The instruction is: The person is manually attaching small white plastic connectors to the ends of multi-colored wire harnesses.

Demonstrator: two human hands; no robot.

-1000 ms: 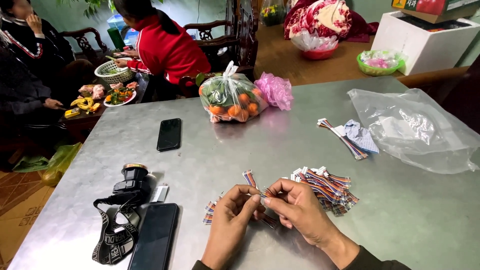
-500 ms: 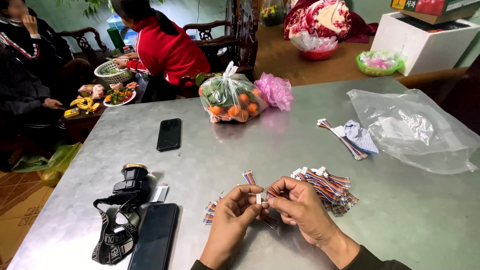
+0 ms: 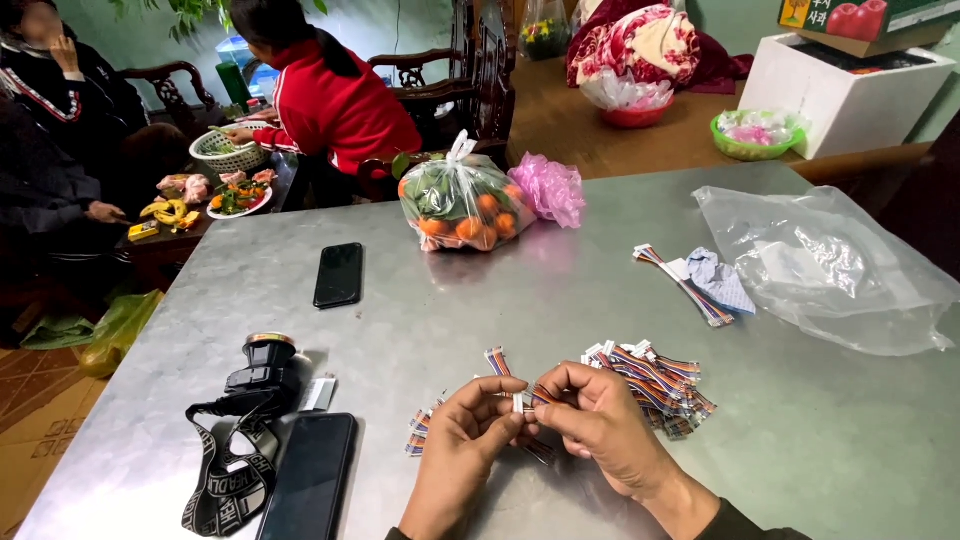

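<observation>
Pinching a small white connector (image 3: pixel 518 402) between both sets of fingertips, our left hand (image 3: pixel 462 440) and right hand (image 3: pixel 598 425) meet low on the grey metal table (image 3: pixel 560 290). Its rainbow ribbon wires run under our fingers. At three o'clock, just beside our right hand, lies a pile of similar ribbon cables (image 3: pixel 655 378); at nine o'clock, a black phone (image 3: pixel 312 478).

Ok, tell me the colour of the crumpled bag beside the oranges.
Pink bag, clearest in the head view.
</observation>
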